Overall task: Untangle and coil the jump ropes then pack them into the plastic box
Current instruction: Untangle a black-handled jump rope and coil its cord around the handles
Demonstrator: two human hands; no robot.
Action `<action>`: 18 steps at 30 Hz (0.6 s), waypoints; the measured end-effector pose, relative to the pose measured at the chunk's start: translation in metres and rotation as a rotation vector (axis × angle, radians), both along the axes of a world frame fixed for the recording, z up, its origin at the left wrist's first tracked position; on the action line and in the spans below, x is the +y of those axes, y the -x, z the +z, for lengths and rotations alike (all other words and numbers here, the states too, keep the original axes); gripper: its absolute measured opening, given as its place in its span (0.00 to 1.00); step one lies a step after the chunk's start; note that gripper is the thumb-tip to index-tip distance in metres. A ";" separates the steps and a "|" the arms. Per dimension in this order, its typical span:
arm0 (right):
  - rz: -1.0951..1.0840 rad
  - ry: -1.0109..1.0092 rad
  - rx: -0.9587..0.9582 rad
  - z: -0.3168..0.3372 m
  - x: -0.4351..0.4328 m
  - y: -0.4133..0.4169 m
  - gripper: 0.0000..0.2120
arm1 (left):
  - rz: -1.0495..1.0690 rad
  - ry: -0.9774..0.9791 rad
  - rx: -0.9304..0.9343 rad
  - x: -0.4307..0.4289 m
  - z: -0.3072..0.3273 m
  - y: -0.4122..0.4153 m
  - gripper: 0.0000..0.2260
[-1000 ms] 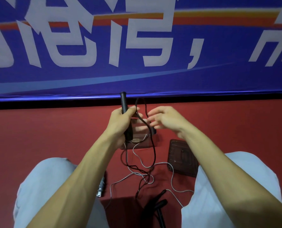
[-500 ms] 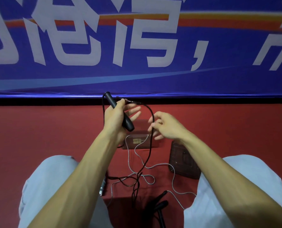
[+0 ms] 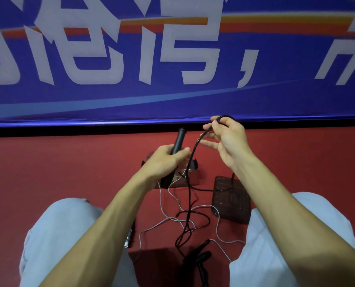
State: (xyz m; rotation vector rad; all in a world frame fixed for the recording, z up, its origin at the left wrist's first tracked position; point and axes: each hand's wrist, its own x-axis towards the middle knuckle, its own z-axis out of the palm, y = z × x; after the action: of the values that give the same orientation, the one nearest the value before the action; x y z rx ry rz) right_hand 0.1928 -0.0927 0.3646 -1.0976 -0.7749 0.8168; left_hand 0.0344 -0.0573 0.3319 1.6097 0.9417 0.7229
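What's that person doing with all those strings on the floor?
Someone is sorting out jump ropes. The left hand grips a black handle, and the right hand pinches the black rope and holds it up. Lower down, it is tangled with a grey rope on the red floor. Nothing is coiled yet.

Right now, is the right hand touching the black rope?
Touching. The head view shows the right hand pinching the black rope between thumb and fingers, with the rope looping over its fingertips.
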 end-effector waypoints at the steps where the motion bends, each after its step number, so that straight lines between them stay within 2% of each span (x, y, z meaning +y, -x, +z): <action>1: 0.007 -0.008 0.043 0.001 0.000 -0.001 0.08 | -0.041 -0.006 0.034 -0.001 -0.001 0.000 0.16; 7: -0.014 -0.014 0.255 0.001 0.001 -0.008 0.08 | -0.174 0.048 -0.009 -0.010 0.004 0.000 0.16; 11: -0.034 -0.010 0.395 0.000 0.004 -0.012 0.08 | -0.250 0.002 -0.040 -0.012 0.004 0.000 0.08; 13: -0.014 -0.019 0.434 -0.001 0.005 -0.012 0.07 | -0.229 0.019 -0.114 -0.013 0.004 -0.001 0.04; 16: 0.024 0.011 0.380 -0.001 0.004 -0.009 0.04 | -0.116 0.077 -0.242 -0.012 0.004 -0.005 0.03; 18: 0.056 0.083 0.277 -0.004 0.005 -0.009 0.09 | -0.050 0.096 -0.341 -0.011 0.007 -0.006 0.02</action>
State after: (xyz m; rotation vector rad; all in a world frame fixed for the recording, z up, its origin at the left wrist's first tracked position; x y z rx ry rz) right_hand 0.2015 -0.0879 0.3608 -1.0130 -0.5445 1.0310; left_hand 0.0400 -0.0681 0.3384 1.3671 0.6758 0.8714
